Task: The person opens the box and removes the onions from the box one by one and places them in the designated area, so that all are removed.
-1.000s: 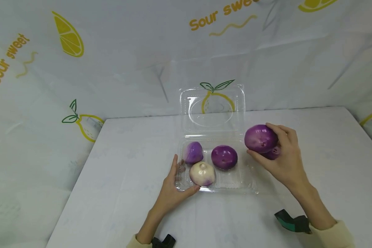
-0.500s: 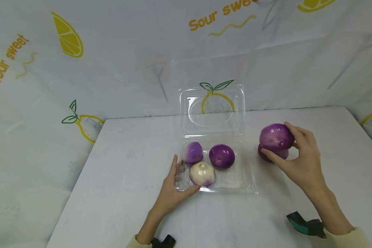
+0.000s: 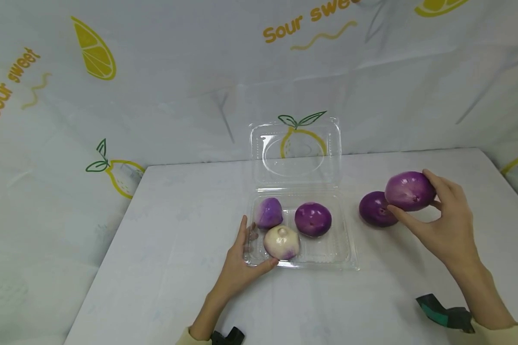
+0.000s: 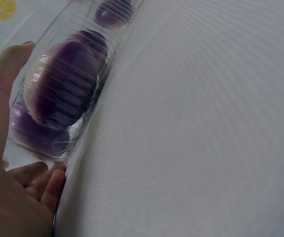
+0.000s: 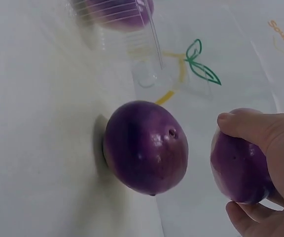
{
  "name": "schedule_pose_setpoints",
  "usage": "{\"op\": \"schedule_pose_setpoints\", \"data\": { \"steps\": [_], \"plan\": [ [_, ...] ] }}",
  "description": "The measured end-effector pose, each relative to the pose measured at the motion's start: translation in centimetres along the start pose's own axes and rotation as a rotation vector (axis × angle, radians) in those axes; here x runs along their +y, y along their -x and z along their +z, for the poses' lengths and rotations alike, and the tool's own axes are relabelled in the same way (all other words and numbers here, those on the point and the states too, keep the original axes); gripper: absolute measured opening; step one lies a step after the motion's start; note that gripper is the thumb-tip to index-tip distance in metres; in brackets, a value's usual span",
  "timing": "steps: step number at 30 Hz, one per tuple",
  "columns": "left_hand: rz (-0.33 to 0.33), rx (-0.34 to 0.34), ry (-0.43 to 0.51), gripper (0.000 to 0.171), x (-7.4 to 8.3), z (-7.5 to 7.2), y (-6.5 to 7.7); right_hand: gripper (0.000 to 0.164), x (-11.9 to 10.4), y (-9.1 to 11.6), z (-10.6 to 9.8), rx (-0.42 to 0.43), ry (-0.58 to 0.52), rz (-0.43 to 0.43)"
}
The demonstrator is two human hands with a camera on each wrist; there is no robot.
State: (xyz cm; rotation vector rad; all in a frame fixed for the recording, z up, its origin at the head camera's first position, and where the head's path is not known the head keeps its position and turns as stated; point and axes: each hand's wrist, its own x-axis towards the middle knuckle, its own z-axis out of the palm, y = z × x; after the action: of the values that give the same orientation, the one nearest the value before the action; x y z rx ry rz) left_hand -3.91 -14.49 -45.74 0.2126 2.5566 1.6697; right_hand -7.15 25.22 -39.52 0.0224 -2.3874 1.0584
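Note:
Beside the left front corner of a clear plastic clamshell box is my left hand, its thumb along the front edge and its fingers against the left side. Several round vegetables, which look like onions, lie in the box: a glossy dark purple one, a lilac one and a pale one with a purple underside. My right hand pinches a purple onion between thumb and fingers, raised above the table. Another purple onion sits on the table close to it, partly overlapped in the head view.
The box's transparent lid stands raised at the back. A white table lies beneath, with a lemon-printed curtain behind it. Black straps show near the wrists.
My right hand has moved rightward from beside the box with its onion, uncovering the other onion on the table. My left hand stays at the box corner.

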Motion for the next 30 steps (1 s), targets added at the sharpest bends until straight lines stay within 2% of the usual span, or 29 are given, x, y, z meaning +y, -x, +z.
{"op": "schedule_pose_setpoints", "data": {
  "steps": [13, 19, 30],
  "plan": [
    [-0.006, 0.002, -0.007, 0.123, -0.1, -0.1, 0.0, 0.094, 2.3, -0.5, -1.7, -0.049, 0.091, 0.055],
    [-0.010, 0.002, 0.000, 0.123, 0.0, -0.1, 0.0, 0.094, 2.8, -0.5, -1.9, -0.077, 0.090, 0.051],
    [-0.007, -0.002, 0.006, 0.123, 0.0, 0.0, 0.0, 0.094, 4.3, 0.2, -1.8, -0.166, 0.165, 0.072]
  ]
}}
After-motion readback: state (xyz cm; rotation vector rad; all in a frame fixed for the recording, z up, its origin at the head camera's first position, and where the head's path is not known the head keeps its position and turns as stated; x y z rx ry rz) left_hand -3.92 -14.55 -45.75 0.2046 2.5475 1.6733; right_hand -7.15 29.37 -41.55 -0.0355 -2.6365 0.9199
